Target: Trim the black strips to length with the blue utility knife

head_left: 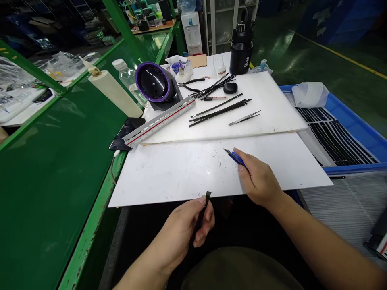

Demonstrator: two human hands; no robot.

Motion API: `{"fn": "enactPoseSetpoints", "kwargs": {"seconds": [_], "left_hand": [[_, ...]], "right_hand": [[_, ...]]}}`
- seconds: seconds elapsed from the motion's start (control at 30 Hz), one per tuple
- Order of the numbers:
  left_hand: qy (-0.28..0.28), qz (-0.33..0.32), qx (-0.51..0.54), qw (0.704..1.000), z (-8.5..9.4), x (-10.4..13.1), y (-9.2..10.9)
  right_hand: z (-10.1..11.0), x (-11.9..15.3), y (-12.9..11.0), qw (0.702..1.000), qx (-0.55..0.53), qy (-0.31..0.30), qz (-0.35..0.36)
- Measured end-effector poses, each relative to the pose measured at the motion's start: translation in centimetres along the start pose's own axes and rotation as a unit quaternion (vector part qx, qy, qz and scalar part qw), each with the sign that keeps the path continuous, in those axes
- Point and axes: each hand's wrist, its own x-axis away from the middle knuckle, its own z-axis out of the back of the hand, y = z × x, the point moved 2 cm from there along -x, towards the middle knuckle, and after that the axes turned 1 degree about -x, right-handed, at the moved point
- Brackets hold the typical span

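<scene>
Between the thumb and fingers of my left hand (189, 225) is a thin black strip (208, 195), its end sticking up by the front edge of the white board (169, 173). Most of the strip's length is hidden in the hand or lost against the dark below. My right hand (260, 177) grips a blue utility knife (236, 157), its pointed blade facing left above the board. Knife and strip are apart. Small dark crumbs lie on the board. On the white foam pad (175, 131) behind it rest several black strips (220, 112) and metal tweezers (245, 117).
A scale ruler (160, 123) leans by a purple-rimmed fan (154, 82) at the left. Pliers (192, 85), a black case (230, 88) and a black bottle (241, 52) stand or lie farther back. At the right, a blue bin (356, 168) holds many black strips.
</scene>
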Motion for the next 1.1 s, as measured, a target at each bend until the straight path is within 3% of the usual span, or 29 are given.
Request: {"fn": "enactPoseSetpoints", "kwargs": {"seconds": [0.27,0.5,0.67,0.77,0.83,0.9,0.97,1.03,1.1], "left_hand": [[-0.002,0.045,0.054,0.998,1.4,-0.2,-0.3],[-0.014,0.041,0.073,0.996,1.4,-0.3,-0.5],[-0.005,0.038,0.065,0.997,1.3,-0.2,-0.7],[-0.007,0.025,0.039,0.999,1.2,0.0,-0.7],[-0.011,0.010,0.006,1.000,1.1,0.0,-0.6],[-0.013,-0.011,-0.030,0.999,0.9,-0.2,-0.4],[-0.015,-0.024,-0.068,0.997,0.7,-0.4,-0.4],[-0.023,-0.027,-0.117,0.993,0.3,-0.6,-0.3],[-0.041,-0.019,-0.156,0.987,0.0,-0.5,-0.2]], "right_hand": [[-0.2,0.2,-0.2,0.998,0.024,-0.062,0.009],[-0.5,0.0,0.5,0.994,0.106,0.021,-0.013],[-0.6,-0.5,0.3,0.992,0.118,0.035,-0.001],[0.4,-0.5,-2.1,0.997,0.047,0.065,0.011],[0.7,-0.3,-4.2,0.993,-0.112,0.013,-0.039],[0.2,0.2,-6.0,0.941,-0.285,-0.109,-0.147],[-0.4,0.7,-7.2,0.859,-0.412,-0.184,-0.243],[-1.0,1.1,-7.6,0.793,-0.491,-0.203,-0.297],[-1.4,1.2,-7.2,0.766,-0.517,-0.205,-0.322]]}}
